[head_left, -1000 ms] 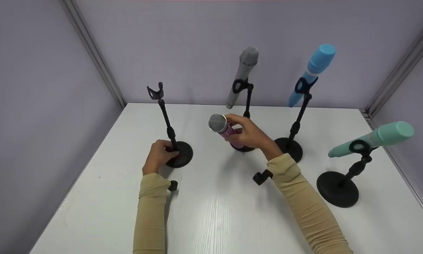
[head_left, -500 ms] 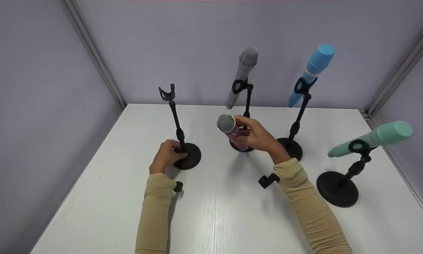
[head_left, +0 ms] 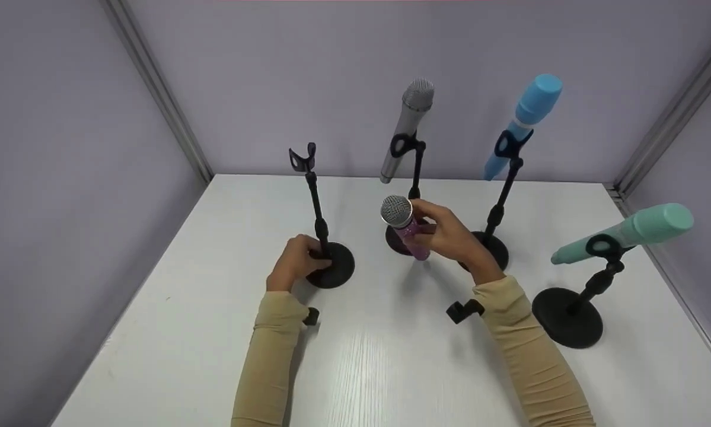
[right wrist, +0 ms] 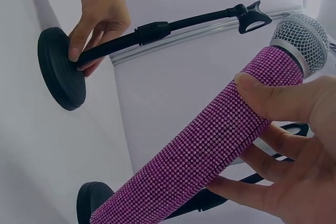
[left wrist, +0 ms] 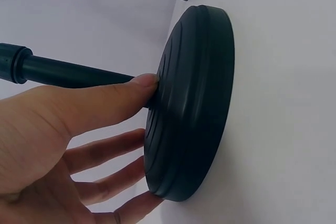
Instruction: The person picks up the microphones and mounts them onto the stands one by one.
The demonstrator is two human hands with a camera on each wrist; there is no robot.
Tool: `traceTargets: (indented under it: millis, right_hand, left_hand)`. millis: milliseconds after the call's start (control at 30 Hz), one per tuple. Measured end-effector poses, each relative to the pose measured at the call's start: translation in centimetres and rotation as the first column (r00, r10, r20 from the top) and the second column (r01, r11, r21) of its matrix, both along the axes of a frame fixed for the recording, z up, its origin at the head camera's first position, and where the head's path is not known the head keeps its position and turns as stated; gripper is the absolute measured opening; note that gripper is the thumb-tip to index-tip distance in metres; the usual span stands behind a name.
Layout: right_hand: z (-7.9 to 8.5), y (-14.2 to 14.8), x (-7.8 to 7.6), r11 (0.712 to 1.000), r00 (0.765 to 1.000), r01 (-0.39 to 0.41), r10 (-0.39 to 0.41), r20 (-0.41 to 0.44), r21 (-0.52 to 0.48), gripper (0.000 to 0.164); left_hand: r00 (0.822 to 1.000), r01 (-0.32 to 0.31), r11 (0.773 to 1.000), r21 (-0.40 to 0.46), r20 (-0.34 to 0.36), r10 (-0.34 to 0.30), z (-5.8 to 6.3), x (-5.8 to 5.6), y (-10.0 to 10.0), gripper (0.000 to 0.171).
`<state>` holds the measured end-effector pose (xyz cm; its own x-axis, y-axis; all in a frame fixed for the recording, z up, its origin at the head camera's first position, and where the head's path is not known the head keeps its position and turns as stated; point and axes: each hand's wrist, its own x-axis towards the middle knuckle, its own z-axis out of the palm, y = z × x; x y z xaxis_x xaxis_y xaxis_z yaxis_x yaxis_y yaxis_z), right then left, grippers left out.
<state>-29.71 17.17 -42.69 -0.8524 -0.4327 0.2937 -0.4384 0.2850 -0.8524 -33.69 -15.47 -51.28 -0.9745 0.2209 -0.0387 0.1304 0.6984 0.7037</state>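
My left hand [head_left: 295,261] grips a black desk microphone stand [head_left: 316,203] low down, at the foot of its pole. The left wrist view has the thumb across the pole by the round base [left wrist: 197,103], with the fingers behind. The clip [head_left: 303,159] at the stand's top holds nothing. To the right, my right hand [head_left: 453,237] holds a microphone [head_left: 413,234] with a silver mesh head, thumb on one side and fingers on the other. Purple-pink rhinestones cover its handle [right wrist: 199,145] in the right wrist view. The microphone tilts, mesh head up and toward the left.
Behind my right hand a silver microphone [head_left: 411,112] sits in a stand. Farther right, stands hold a blue microphone [head_left: 533,107] and a mint-green microphone [head_left: 634,231]. Grey panels [head_left: 308,71] enclose the white table [head_left: 183,332] at the back and sides.
The left hand has slid its stand rightward across the table. The right hand, with the pink microphone, has also shifted right and slightly nearer. The other stands stay put.
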Motion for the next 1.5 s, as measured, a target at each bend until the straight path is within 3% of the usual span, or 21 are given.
traceTargets:
  millis: [467,933,1500]
  right_hand:
    - [0.9,1.6,1.4,0.999,0.999,0.035,-0.035,-0.005,-0.008,0.059]
    - [-0.5,1.9,2.7,0.998,0.999,0.041,-0.043,-0.029,-0.055,0.058]
    - [-0.1,2.3,3.5,0.994,0.998,0.053,-0.056,-0.029,-0.099,0.056]
  left_hand:
    - [0.999,0.042,0.999,-0.001,0.001,-0.042,0.1,0.5,1.8,0.013]
    - [0.995,0.098,0.995,0.007,0.018,-0.098,-0.1,1.2,3.8,0.017]
    - [0.991,0.132,0.991,-0.007,0.023,-0.131,0.1,1.7,4.8,0.02]
